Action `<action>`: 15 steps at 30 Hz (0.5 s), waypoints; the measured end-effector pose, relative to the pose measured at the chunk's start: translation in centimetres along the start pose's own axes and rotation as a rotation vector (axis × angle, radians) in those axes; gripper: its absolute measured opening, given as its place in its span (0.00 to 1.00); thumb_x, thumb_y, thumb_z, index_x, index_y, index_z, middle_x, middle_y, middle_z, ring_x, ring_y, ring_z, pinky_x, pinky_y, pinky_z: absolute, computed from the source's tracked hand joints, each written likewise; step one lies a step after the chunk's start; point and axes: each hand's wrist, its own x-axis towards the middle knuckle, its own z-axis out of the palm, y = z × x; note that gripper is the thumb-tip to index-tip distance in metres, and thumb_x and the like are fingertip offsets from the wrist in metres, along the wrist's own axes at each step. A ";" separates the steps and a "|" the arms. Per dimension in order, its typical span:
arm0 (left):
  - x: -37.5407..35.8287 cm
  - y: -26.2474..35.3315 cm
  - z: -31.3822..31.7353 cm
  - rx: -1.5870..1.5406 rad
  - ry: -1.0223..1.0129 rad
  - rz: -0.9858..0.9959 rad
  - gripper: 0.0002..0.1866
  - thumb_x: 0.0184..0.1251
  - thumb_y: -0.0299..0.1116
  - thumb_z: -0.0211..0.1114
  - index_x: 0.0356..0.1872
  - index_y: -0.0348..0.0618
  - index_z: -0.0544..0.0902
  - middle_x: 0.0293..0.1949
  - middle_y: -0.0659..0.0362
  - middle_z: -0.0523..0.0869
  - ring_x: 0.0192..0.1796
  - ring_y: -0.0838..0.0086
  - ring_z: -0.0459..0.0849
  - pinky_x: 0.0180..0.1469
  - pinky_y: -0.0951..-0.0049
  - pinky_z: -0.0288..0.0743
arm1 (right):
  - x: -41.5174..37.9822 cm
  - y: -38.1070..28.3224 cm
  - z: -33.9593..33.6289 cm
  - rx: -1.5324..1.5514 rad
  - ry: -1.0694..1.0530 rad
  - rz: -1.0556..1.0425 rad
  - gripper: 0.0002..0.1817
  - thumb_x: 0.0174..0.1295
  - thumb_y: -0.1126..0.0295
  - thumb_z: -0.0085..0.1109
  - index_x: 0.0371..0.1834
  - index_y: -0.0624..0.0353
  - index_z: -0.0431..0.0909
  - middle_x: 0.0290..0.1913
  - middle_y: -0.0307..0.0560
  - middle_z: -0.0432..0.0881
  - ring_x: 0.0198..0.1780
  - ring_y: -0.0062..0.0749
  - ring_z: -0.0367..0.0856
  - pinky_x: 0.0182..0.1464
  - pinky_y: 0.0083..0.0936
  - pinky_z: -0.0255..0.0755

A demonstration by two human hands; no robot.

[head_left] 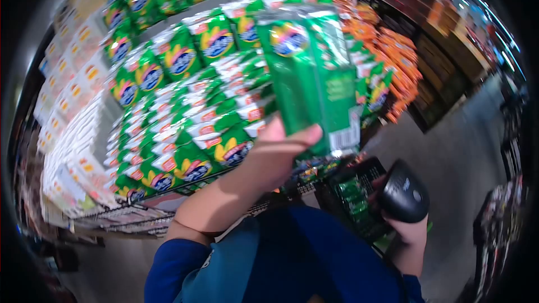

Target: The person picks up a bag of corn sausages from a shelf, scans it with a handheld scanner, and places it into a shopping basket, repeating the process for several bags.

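Left hand (282,150): pinching lower end of green packet (297,87), long axis near upright, before rack (209,4), toward right edge. Barcode (344,138) at packet's lower right corner, on side nearer right hand (406,228), wrapped around scanner (403,193).

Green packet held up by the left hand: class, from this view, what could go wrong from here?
The green packet is gripped near its lower end by the left hand, so it might tip or slip. The packets on display overlap in tight rows close by; a brush could dislodge some. The right hand holds a black handheld device, so steadying the packet may be awkward.
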 end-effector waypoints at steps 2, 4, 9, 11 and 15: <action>0.3 0.2 0.5 -0.096 -0.005 0.005 0.22 0.69 0.27 0.54 0.63 0.34 0.65 0.56 0.50 0.77 0.56 0.64 0.79 0.57 0.64 0.76 | 0.6 -1.0 0.8 0.016 0.025 0.029 0.30 0.45 0.77 0.70 0.54 0.71 0.71 0.45 0.56 0.81 0.42 0.36 0.83 0.44 0.31 0.76; 0.6 -0.2 1.1 -0.147 -0.009 0.046 0.21 0.70 0.27 0.52 0.63 0.33 0.65 0.57 0.49 0.77 0.55 0.63 0.80 0.55 0.64 0.77 | 1.3 -2.0 1.9 0.101 0.057 0.086 0.30 0.45 0.80 0.70 0.55 0.69 0.71 0.42 0.51 0.82 0.41 0.32 0.82 0.44 0.28 0.76; 0.7 -0.4 2.0 -0.117 -0.084 -0.008 0.22 0.70 0.25 0.50 0.64 0.34 0.63 0.57 0.48 0.77 0.55 0.62 0.80 0.55 0.64 0.77 | 1.4 -3.2 2.6 0.081 0.058 0.207 0.22 0.46 0.81 0.66 0.49 0.64 0.76 0.36 0.42 0.84 0.36 0.23 0.82 0.40 0.22 0.76; 0.7 -0.5 2.1 -0.078 -0.092 -0.014 0.21 0.70 0.25 0.50 0.63 0.34 0.64 0.57 0.48 0.77 0.55 0.62 0.81 0.54 0.64 0.78 | 1.4 -3.9 3.0 0.062 0.086 0.223 0.14 0.48 0.80 0.63 0.41 0.63 0.77 0.30 0.40 0.82 0.31 0.21 0.80 0.35 0.22 0.74; 0.9 -0.7 2.2 -0.125 -0.124 -0.057 0.20 0.69 0.24 0.53 0.62 0.40 0.66 0.56 0.53 0.78 0.55 0.67 0.80 0.56 0.64 0.76 | 0.9 -3.8 3.0 -0.036 0.089 0.174 0.11 0.49 0.80 0.62 0.38 0.62 0.78 0.29 0.38 0.81 0.31 0.22 0.79 0.35 0.22 0.73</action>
